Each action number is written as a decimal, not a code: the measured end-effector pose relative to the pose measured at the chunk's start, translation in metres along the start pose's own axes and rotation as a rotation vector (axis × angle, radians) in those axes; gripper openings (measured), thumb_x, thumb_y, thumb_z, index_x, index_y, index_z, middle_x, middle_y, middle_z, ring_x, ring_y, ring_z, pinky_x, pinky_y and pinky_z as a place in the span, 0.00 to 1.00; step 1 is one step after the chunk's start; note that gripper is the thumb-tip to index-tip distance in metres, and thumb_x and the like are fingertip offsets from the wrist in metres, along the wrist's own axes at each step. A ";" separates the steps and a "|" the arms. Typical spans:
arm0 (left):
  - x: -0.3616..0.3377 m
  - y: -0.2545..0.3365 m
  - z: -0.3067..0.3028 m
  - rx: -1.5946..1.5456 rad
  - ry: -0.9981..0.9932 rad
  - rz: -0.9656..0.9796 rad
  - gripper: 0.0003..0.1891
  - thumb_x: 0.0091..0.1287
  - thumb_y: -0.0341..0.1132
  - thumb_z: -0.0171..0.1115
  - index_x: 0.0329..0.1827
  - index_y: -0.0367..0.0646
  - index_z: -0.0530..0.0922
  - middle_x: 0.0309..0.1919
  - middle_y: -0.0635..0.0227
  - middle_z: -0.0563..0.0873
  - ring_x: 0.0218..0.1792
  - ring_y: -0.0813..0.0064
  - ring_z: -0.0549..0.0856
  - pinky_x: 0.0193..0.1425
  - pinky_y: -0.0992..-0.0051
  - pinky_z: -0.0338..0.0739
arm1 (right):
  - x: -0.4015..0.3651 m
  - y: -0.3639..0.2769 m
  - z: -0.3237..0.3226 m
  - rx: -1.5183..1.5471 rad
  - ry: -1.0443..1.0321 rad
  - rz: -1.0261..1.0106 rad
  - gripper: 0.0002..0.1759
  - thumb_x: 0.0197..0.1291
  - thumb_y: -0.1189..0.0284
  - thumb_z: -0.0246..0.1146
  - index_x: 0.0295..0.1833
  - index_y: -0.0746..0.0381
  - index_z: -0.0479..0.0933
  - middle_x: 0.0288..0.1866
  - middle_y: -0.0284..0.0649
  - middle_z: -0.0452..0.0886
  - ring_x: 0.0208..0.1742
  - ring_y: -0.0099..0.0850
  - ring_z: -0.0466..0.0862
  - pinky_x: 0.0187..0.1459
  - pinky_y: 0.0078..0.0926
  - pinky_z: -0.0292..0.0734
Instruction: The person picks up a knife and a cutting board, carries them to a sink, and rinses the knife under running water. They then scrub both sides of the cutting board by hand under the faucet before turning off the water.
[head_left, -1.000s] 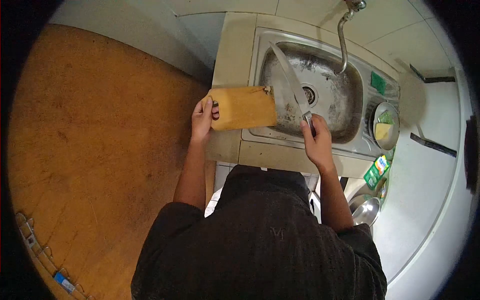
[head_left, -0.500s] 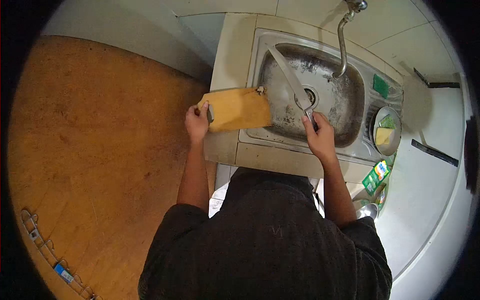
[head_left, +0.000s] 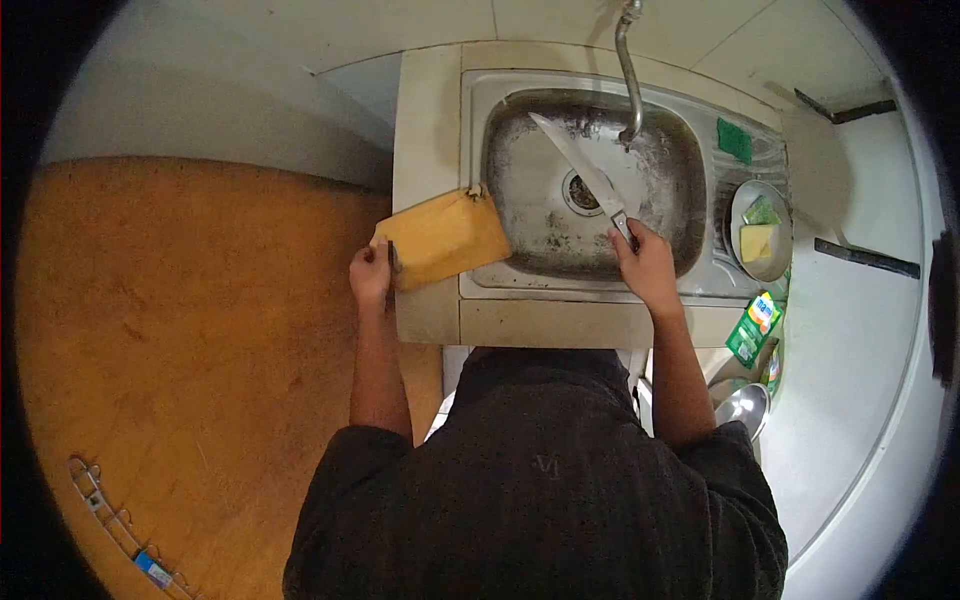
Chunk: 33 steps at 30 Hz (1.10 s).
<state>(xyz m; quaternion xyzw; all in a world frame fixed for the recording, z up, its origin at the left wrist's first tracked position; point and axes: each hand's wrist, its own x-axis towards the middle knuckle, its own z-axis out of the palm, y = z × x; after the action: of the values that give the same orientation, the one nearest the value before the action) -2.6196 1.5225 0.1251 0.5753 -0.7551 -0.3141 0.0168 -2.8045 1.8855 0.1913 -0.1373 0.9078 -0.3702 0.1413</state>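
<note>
My left hand point(head_left: 371, 277) grips the board point(head_left: 450, 237) over the sink's point(head_left: 472, 130) left edge, my right hand point(head_left: 648, 265) curls round the knife point(head_left: 578, 162), tip toward the far left corner: simply holding, I'd say, any move calling for steadiness.

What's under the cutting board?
Around the cutting board, held in the left hand, the pale counter and the sink show; both appear to continue beneath it. Anything else directly under it is covered; whether it touches the sink rim, I can't tell.

Head-worn view, facing forward and down, sink point(head_left: 535, 205) near
</note>
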 end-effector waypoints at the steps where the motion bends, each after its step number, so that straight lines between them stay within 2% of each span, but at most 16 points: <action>1: 0.001 0.003 -0.001 0.049 -0.028 -0.044 0.35 0.61 0.58 0.58 0.55 0.30 0.74 0.50 0.44 0.79 0.54 0.52 0.78 0.59 0.63 0.70 | 0.002 0.002 -0.003 -0.017 -0.013 0.020 0.17 0.60 0.62 0.60 0.37 0.68 0.76 0.24 0.54 0.77 0.28 0.52 0.79 0.32 0.40 0.72; 2: -0.001 0.006 0.001 0.055 -0.030 -0.036 0.35 0.61 0.58 0.58 0.55 0.30 0.74 0.50 0.44 0.79 0.54 0.52 0.78 0.59 0.63 0.70 | 0.003 0.004 -0.006 -0.011 -0.007 0.026 0.17 0.60 0.62 0.60 0.37 0.68 0.76 0.24 0.54 0.77 0.28 0.52 0.79 0.32 0.40 0.72; 4: -0.004 0.017 0.008 0.079 0.369 0.189 0.30 0.64 0.54 0.57 0.53 0.32 0.75 0.44 0.48 0.81 0.49 0.55 0.80 0.55 0.66 0.72 | 0.007 0.011 -0.012 -0.060 -0.007 0.062 0.17 0.59 0.62 0.60 0.35 0.68 0.76 0.25 0.56 0.77 0.30 0.54 0.79 0.33 0.43 0.72; 5: 0.000 0.026 0.010 0.079 0.366 0.200 0.30 0.64 0.54 0.57 0.53 0.32 0.75 0.44 0.48 0.81 0.49 0.55 0.80 0.55 0.66 0.72 | 0.008 0.015 -0.014 -0.057 0.002 0.067 0.17 0.59 0.62 0.60 0.35 0.68 0.76 0.25 0.56 0.77 0.30 0.54 0.79 0.33 0.43 0.72; 7: 0.009 0.061 0.006 -0.186 0.074 0.429 0.23 0.64 0.48 0.60 0.49 0.35 0.78 0.38 0.56 0.81 0.42 0.61 0.80 0.49 0.69 0.72 | 0.008 0.023 -0.017 -0.092 0.031 0.083 0.17 0.58 0.62 0.59 0.37 0.67 0.77 0.27 0.57 0.78 0.34 0.56 0.79 0.35 0.46 0.73; 8: 0.013 0.086 0.011 -0.192 0.074 0.443 0.23 0.64 0.48 0.60 0.49 0.35 0.78 0.38 0.56 0.81 0.42 0.61 0.80 0.49 0.69 0.72 | 0.009 0.029 -0.019 -0.090 0.047 0.082 0.17 0.58 0.62 0.59 0.37 0.67 0.77 0.27 0.57 0.78 0.34 0.56 0.79 0.35 0.46 0.73; 10: 0.012 0.150 0.024 -0.217 0.052 0.818 0.15 0.64 0.41 0.62 0.44 0.37 0.80 0.34 0.62 0.80 0.38 0.68 0.79 0.45 0.72 0.72 | 0.011 0.043 -0.020 -0.105 0.048 0.069 0.17 0.58 0.61 0.59 0.38 0.66 0.78 0.28 0.57 0.79 0.36 0.56 0.80 0.37 0.46 0.74; 12: -0.011 0.229 0.026 -0.281 -0.088 0.892 0.14 0.62 0.40 0.63 0.42 0.38 0.81 0.35 0.63 0.82 0.38 0.72 0.79 0.45 0.74 0.73 | 0.013 0.047 -0.024 -0.100 0.046 0.121 0.17 0.57 0.60 0.59 0.40 0.64 0.79 0.29 0.57 0.79 0.37 0.56 0.80 0.39 0.47 0.75; 16: -0.011 0.337 0.046 -0.256 -0.304 1.120 0.16 0.62 0.42 0.62 0.45 0.39 0.80 0.35 0.62 0.84 0.38 0.74 0.80 0.46 0.76 0.73 | 0.021 0.047 -0.034 -0.076 0.009 0.115 0.16 0.57 0.60 0.59 0.39 0.63 0.79 0.29 0.56 0.80 0.37 0.55 0.80 0.39 0.47 0.75; 20: -0.024 0.405 0.052 -0.306 -0.298 1.208 0.16 0.63 0.43 0.61 0.45 0.39 0.80 0.34 0.62 0.84 0.38 0.74 0.81 0.47 0.75 0.74 | 0.026 0.049 -0.041 -0.073 -0.040 0.113 0.16 0.57 0.59 0.60 0.38 0.63 0.79 0.30 0.54 0.80 0.36 0.54 0.81 0.38 0.47 0.75; 22: -0.030 0.422 0.049 -0.235 -0.266 1.303 0.15 0.63 0.40 0.58 0.46 0.40 0.80 0.36 0.61 0.84 0.37 0.72 0.81 0.47 0.73 0.75 | 0.024 0.052 -0.040 -0.059 -0.009 0.087 0.16 0.56 0.59 0.60 0.38 0.63 0.79 0.30 0.54 0.80 0.36 0.54 0.81 0.38 0.46 0.75; 26: -0.025 0.433 0.052 -0.123 -0.282 1.350 0.13 0.62 0.37 0.57 0.46 0.41 0.80 0.37 0.61 0.85 0.38 0.69 0.82 0.47 0.72 0.75 | 0.027 0.050 -0.048 -0.046 -0.035 0.096 0.17 0.56 0.59 0.61 0.38 0.63 0.79 0.30 0.55 0.80 0.36 0.54 0.81 0.38 0.46 0.75; 28: -0.028 0.432 0.052 -0.103 -0.304 1.369 0.13 0.61 0.35 0.55 0.45 0.41 0.80 0.38 0.62 0.85 0.39 0.69 0.83 0.48 0.72 0.76 | 0.029 0.050 -0.051 -0.053 -0.029 0.060 0.18 0.56 0.61 0.61 0.43 0.64 0.80 0.33 0.56 0.80 0.37 0.53 0.81 0.38 0.44 0.75; 33: -0.031 0.431 0.052 -0.116 -0.275 1.386 0.13 0.61 0.36 0.57 0.45 0.41 0.81 0.38 0.63 0.85 0.40 0.69 0.83 0.48 0.72 0.76 | 0.035 0.056 -0.051 -0.041 -0.028 0.044 0.17 0.57 0.62 0.61 0.42 0.65 0.79 0.32 0.56 0.80 0.36 0.54 0.80 0.37 0.44 0.74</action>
<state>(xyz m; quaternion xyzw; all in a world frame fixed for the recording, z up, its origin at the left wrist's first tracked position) -2.9997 1.6342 0.3064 -0.0843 -0.9247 -0.3407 0.1478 -2.8628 1.9441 0.1815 -0.1256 0.9158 -0.3466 0.1594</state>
